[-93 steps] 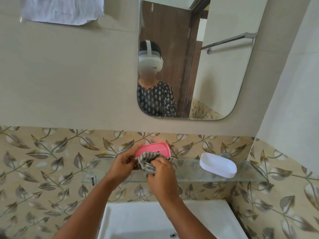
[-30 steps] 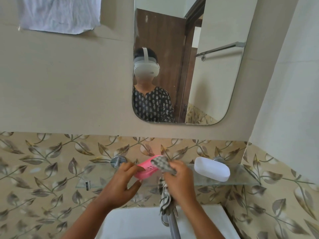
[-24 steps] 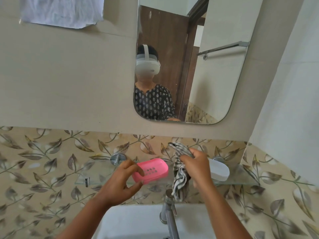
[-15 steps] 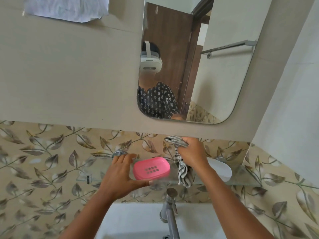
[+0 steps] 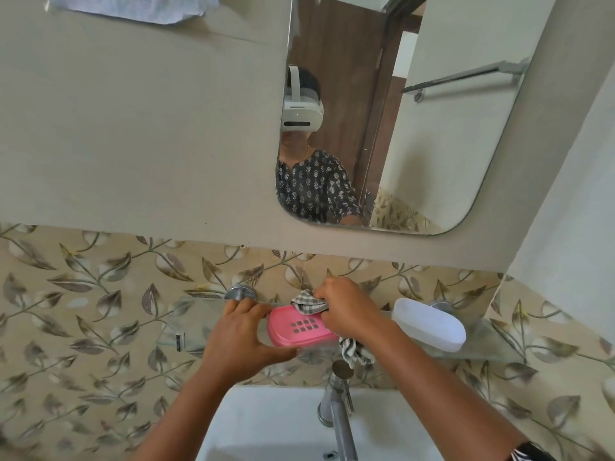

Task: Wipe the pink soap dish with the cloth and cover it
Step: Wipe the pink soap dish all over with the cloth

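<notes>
Pink soap dish (image 5: 301, 328) on glass shelf (image 5: 492, 349), drain holes up. Left hand (image 5: 241, 337) left of dish, fingers curled around its end. Right hand (image 5: 349, 309) pressed onto dish's right end, bunching checked cloth (image 5: 306, 302). White lid (image 5: 429, 322) right of dish, seemingly upside down.

On the glass shelf (image 5: 492, 352), the left hand (image 5: 239, 341) grips the pink soap dish (image 5: 299, 331); at its 2 o'clock the right hand (image 5: 349, 311) presses the checked cloth (image 5: 306, 302) on it.
</notes>
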Demonstrator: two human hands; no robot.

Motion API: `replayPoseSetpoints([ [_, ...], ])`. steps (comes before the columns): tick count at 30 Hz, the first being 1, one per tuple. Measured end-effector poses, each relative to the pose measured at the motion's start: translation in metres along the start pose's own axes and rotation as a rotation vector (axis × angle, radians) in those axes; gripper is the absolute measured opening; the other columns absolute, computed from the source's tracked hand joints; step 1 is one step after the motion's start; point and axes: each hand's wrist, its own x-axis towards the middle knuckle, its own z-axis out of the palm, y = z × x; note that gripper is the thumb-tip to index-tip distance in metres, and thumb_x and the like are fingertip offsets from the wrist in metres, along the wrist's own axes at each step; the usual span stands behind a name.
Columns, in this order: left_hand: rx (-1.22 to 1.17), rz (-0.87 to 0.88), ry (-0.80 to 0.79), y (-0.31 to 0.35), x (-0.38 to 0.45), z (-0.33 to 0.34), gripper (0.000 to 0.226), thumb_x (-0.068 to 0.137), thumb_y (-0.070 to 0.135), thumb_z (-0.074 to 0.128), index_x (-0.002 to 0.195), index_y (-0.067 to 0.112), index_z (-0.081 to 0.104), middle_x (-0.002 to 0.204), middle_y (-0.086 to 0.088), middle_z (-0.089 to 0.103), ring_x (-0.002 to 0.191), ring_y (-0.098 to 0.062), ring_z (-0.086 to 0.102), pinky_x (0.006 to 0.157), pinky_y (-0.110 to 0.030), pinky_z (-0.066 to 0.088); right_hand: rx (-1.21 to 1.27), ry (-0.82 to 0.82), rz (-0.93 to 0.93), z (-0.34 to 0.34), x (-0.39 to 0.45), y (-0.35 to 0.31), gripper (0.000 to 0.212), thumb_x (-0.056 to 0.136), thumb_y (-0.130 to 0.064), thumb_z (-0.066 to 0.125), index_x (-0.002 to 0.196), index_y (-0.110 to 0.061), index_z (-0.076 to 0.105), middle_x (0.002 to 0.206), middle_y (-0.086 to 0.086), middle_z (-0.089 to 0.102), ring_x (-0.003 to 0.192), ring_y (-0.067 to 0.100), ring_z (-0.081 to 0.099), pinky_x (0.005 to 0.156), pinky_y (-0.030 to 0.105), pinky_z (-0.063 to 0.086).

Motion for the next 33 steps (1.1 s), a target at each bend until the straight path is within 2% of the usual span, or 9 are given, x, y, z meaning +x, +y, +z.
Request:
replayPoseSetpoints([
  [3, 0.001, -0.004, 0.001, -0.001, 0.001, 0.001, 0.099, 0.046, 0.089, 0.049, 0.129, 0.036, 0.048, 0.115, 0.018, 0.049, 0.109, -0.006, 0.034, 0.081, -0.020, 0.035, -0.072, 0.005, -0.041, 0.005, -0.003, 0.004, 0.024, 0.075, 0.003, 0.061, 0.093, -0.010, 0.071, 0.094, 0.002, 0.058, 0.095, 0.021, 0.052, 0.072, 0.031, 0.049],
  [9, 0.027, -0.013, 0.003, -0.001, 0.000, 0.004, 0.102, 0.045, 0.090, 0.046, 0.129, 0.032, 0.051, 0.117, 0.014, 0.051, 0.111, -0.009, 0.036, 0.084, -0.024, 0.038, -0.082, 0.003, -0.050, 0.006, -0.010, 0.002, 0.020, 0.073, 0.004, 0.061, 0.084, -0.010, 0.069, 0.085, 0.001, 0.060, 0.091, 0.021, 0.051, 0.073, 0.032, 0.050],
  [13, 0.044, -0.037, 0.000, 0.002, 0.000, 0.001, 0.106, 0.044, 0.090, 0.046, 0.128, 0.026, 0.053, 0.121, 0.006, 0.053, 0.116, -0.016, 0.038, 0.090, -0.031, 0.040, -0.105, 0.010, -0.047, 0.006, -0.011, -0.005, 0.018, 0.076, 0.000, 0.065, 0.087, -0.011, 0.072, 0.080, 0.004, 0.066, 0.086, 0.022, 0.057, 0.072, 0.033, 0.054],
  [16, 0.044, -0.045, -0.012, 0.004, 0.000, 0.002, 0.101, 0.049, 0.085, 0.058, 0.130, 0.025, 0.052, 0.124, 0.005, 0.052, 0.118, -0.017, 0.037, 0.091, -0.031, 0.040, -0.128, 0.014, -0.043, 0.004, -0.011, -0.009, 0.017, 0.078, 0.001, 0.063, 0.089, -0.009, 0.071, 0.079, 0.006, 0.067, 0.075, 0.021, 0.055, 0.064, 0.027, 0.044],
  [20, 0.033, -0.049, -0.012, 0.005, -0.001, 0.003, 0.096, 0.053, 0.080, 0.063, 0.131, 0.026, 0.051, 0.125, 0.006, 0.052, 0.119, -0.017, 0.035, 0.088, -0.030, 0.038, -0.101, 0.003, -0.043, 0.001, -0.012, -0.011, 0.023, 0.076, 0.007, 0.058, 0.089, -0.009, 0.070, 0.077, 0.006, 0.065, 0.072, 0.020, 0.055, 0.066, 0.024, 0.035],
  [25, 0.002, -0.018, -0.008, 0.003, 0.000, 0.003, 0.091, 0.053, 0.078, 0.064, 0.129, 0.028, 0.054, 0.118, 0.008, 0.054, 0.114, -0.015, 0.036, 0.083, -0.026, 0.034, -0.041, -0.060, -0.067, 0.002, -0.010, -0.020, 0.025, 0.076, 0.010, 0.054, 0.082, -0.011, 0.066, 0.078, 0.005, 0.061, 0.058, 0.011, 0.046, 0.046, 0.020, 0.027],
  [27, -0.004, -0.010, -0.011, 0.001, 0.001, 0.003, 0.092, 0.051, 0.082, 0.061, 0.126, 0.027, 0.056, 0.114, 0.009, 0.055, 0.110, -0.015, 0.037, 0.081, -0.026, 0.033, -0.002, -0.060, -0.085, 0.005, -0.008, -0.023, 0.024, 0.076, 0.009, 0.055, 0.083, -0.010, 0.067, 0.086, 0.006, 0.064, 0.066, 0.016, 0.054, 0.049, 0.021, 0.033],
  [29, -0.003, 0.002, -0.011, -0.001, 0.001, 0.003, 0.092, 0.049, 0.086, 0.053, 0.121, 0.029, 0.059, 0.111, 0.010, 0.055, 0.107, -0.014, 0.038, 0.079, -0.025, 0.033, 0.031, -0.058, -0.102, 0.010, -0.006, -0.027, 0.030, 0.077, 0.007, 0.057, 0.096, -0.011, 0.071, 0.095, 0.006, 0.066, 0.077, 0.022, 0.059, 0.057, 0.025, 0.043],
  [33, -0.015, -0.007, -0.015, 0.001, 0.001, 0.002, 0.084, 0.052, 0.083, 0.060, 0.116, 0.029, 0.062, 0.110, 0.009, 0.055, 0.107, -0.015, 0.037, 0.081, -0.027, 0.035, 0.096, -0.072, -0.130, 0.014, -0.001, -0.032, 0.033, 0.077, -0.001, 0.062, 0.103, -0.020, 0.072, 0.092, 0.000, 0.066, 0.079, 0.020, 0.061, 0.071, 0.038, 0.054],
])
